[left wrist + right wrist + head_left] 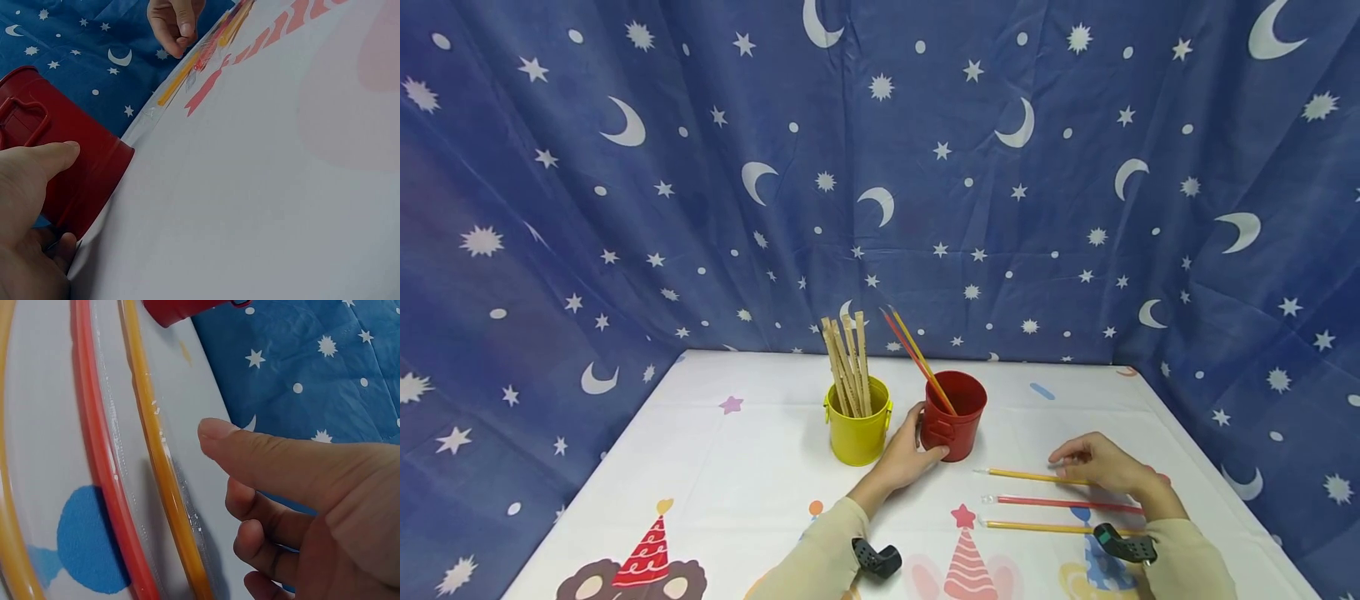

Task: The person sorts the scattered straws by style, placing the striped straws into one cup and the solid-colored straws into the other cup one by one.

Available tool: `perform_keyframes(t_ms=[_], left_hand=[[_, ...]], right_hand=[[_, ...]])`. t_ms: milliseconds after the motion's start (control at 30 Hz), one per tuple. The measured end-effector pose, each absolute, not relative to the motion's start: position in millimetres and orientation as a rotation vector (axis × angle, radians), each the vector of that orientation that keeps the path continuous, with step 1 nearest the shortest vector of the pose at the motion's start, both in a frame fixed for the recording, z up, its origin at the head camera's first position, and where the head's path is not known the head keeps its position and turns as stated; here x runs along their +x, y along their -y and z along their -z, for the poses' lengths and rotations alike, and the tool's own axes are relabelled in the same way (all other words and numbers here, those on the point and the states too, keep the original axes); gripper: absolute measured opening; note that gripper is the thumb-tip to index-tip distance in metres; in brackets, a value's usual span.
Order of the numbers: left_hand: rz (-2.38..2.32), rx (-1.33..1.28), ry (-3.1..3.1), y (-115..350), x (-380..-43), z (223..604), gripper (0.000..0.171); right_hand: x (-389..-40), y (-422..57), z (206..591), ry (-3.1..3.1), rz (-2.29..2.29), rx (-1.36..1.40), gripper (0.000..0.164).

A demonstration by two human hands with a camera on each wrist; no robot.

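My left hand [902, 461] grips a small red metal bucket [964, 429], its thumb across the near side by the handle. In the left wrist view that thumb [59, 156] lies on the red wall. A red and an orange straw lean together out of the bucket to the left. My right hand [1105, 462] is over the far orange straw [1026, 476], which is in a clear wrapper. Its fingers are loosely curled and hold nothing; in the right wrist view the thumb [269, 456] is apart from the straw. Nearer lie a wrapped red straw [1060, 502] and another orange straw [1037, 527].
Left of the red bucket stands a yellow bucket [857, 437] with several flat tan sticks [848, 367] upright in it. The white tablecloth [760, 475] carries printed party hats and shapes. A blue curtain [925, 233] with moons and stars hangs behind the table.
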State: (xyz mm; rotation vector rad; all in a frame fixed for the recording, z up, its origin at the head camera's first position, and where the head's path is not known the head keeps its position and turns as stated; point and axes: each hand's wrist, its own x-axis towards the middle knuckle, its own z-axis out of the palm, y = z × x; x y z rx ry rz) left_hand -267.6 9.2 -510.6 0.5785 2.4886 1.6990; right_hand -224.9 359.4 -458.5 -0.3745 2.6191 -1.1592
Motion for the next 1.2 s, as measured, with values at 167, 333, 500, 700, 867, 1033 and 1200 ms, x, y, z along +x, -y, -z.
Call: perform_keyframes(t_ms=[167,333,500,700,867,1033,1200], left_hand=[[-1.702,0.576,-2.478,-9,-266,510,0.083],[-1.711,0.556,-2.475,-8,-264,511,0.085],[-1.717,0.568,-2.468,-10,-266,509,0.084],[-1.730,0.590,-2.465,-13,-267,507,0.085],[-1.707,0.577,-2.484,-13,-266,507,0.085],[-1.704,0.575,-2.485,-11,-266,508,0.084],[-1.719,0.579,-2.472,-10,-266,510,0.084]], right_hand=[[-223,-361,459,-2.605,1.147,-0.362,0.029],[-224,-358,461,-2.566,1.149,-0.385,0.025],[-226,-359,462,-2.559,1.141,-0.407,0.019],[-226,-361,463,-2.584,1.119,-0.377,0.016],[-225,-359,468,-2.632,1.084,-0.302,0.012],[-225,-356,469,-2.634,1.096,-0.284,0.010],[-224,-354,468,-2.611,1.121,-0.304,0.009]])
